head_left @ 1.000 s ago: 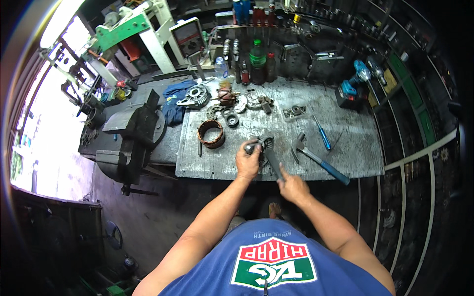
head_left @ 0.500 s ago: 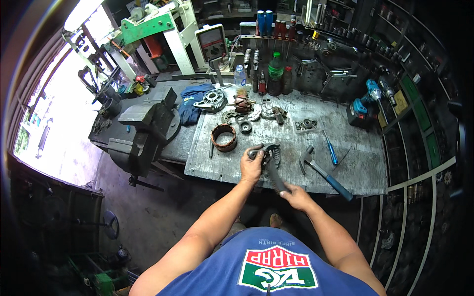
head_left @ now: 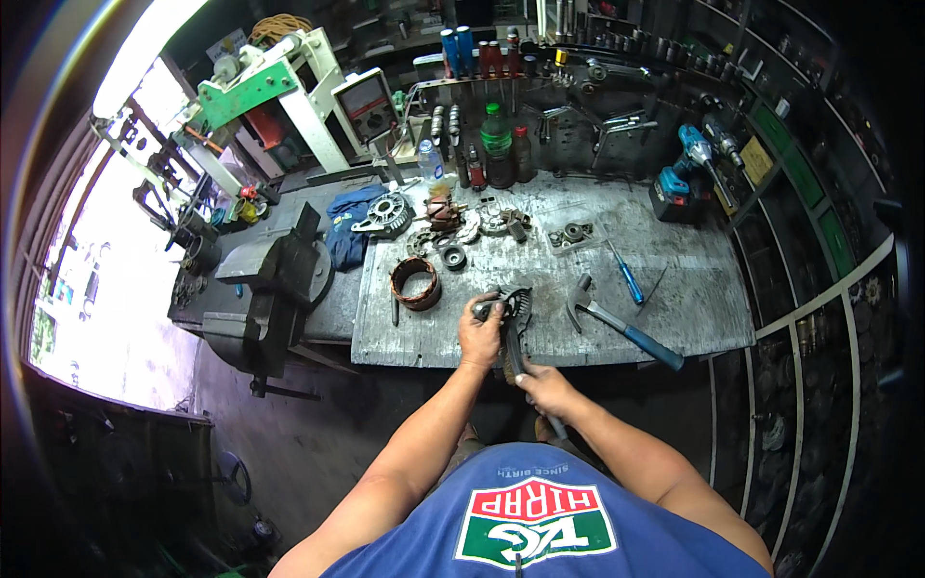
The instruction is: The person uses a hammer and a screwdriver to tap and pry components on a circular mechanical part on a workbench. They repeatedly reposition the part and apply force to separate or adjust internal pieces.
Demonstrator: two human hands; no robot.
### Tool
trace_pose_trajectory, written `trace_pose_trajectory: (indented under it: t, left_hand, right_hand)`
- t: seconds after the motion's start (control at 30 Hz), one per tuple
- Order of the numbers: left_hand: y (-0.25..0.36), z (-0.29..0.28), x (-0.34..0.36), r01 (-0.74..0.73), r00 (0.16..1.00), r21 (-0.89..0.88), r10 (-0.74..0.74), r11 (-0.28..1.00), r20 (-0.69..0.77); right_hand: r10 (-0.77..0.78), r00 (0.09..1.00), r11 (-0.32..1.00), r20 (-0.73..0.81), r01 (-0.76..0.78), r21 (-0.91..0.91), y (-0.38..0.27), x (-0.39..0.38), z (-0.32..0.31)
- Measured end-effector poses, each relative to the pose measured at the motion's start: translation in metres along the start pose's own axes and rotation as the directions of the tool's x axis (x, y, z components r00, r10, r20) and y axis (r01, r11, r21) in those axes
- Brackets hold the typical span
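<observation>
At the bench's front edge my left hand [head_left: 479,334] is closed around a dark slotted metal housing [head_left: 518,302], probably an alternator end cover. My right hand [head_left: 549,391] grips a long dark wire brush [head_left: 515,352]; its brownish bristles face left and its front end lies against or just in front of the housing. My fingers partly hide both things. To the left of the housing stands a copper-wound stator ring [head_left: 416,284]. Right of my hands lies a hammer [head_left: 621,325] with a blue handle.
Behind are a pulley [head_left: 453,257], a rotor [head_left: 443,214], a pale alternator housing [head_left: 388,214] and a small parts tray [head_left: 574,238]. A blue screwdriver [head_left: 626,274] and cordless drill [head_left: 686,173] lie right. A bench vise [head_left: 265,279] juts out left; bottles [head_left: 496,144] stand at the back.
My right hand has drawn the wire brush a little toward my body, its handle end now lower. The left hand still holds the housing. The whole view has shifted slightly.
</observation>
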State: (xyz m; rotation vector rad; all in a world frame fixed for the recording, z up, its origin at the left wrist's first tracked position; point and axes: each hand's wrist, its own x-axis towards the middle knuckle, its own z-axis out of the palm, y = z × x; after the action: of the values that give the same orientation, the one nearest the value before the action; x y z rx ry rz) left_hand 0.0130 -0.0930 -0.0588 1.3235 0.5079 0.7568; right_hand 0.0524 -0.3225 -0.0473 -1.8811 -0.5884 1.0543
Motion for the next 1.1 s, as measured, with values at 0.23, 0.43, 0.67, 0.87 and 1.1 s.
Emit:
trace_pose_trajectory:
  t: [0.23, 0.43, 0.67, 0.87, 1.1]
  left_hand:
    - [-0.003, -0.007, 0.004, -0.017, 1.0, 0.069, 0.018, 0.997, -0.014]
    - [-0.009, -0.017, 0.008, 0.034, 0.997, -0.079, -0.04, 0.996, -0.07]
    - [-0.005, -0.015, 0.005, 0.009, 0.997, 0.091, -0.001, 0.996, -0.079]
    - [-0.01, -0.014, 0.002, -0.085, 0.995, 0.031, 0.086, 0.996, -0.051]
    - [0.003, -0.02, 0.013, 0.151, 0.954, 0.004, -0.145, 0.989, -0.261]
  right_hand:
    - [-0.139, 0.99, 0.889, -0.035, 0.109, -0.445, -0.005, 0.002, 0.006]
    - [-0.024, 0.965, 0.81, -0.259, -0.133, -0.571, -0.026, -0.011, -0.001]
    - [-0.099, 0.995, 0.964, -0.002, 0.095, -0.249, -0.034, -0.011, 0.005]
    - [-0.176, 0.984, 0.903, 0.025, 0.172, -0.395, -0.022, -0.009, -0.004]
    - [-0.287, 0.955, 0.954, -0.078, 0.277, -0.114, 0.038, -0.033, -0.048]
